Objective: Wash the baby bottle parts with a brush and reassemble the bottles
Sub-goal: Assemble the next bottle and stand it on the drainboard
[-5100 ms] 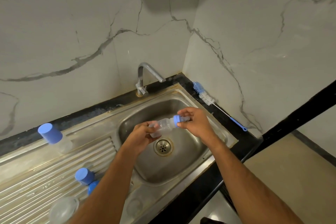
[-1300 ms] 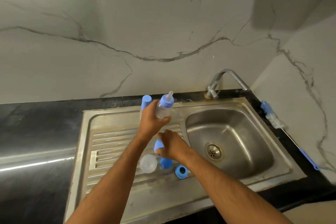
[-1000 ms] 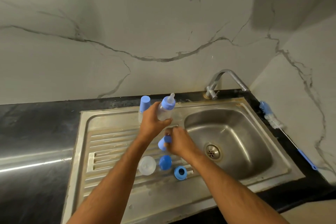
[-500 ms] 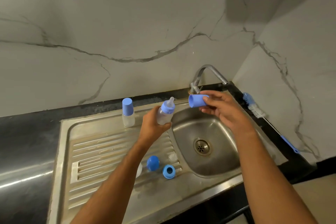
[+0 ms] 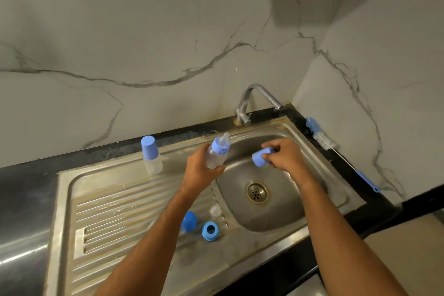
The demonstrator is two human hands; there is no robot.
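Steel sink [image 5: 341, 202] w/ tap [image 5: 254, 98], marble wall [image 5: 144, 43] behind.

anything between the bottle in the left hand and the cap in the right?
Nothing solid. In the head view the bottle in the left hand and the cap in the right hand are apart, with only open air over the sink between them.

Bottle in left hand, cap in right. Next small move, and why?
Probably bring the blue cap in the right hand over the teat and press it on: the left hand holds the bottle upright, collar and teat fitted but uncovered.
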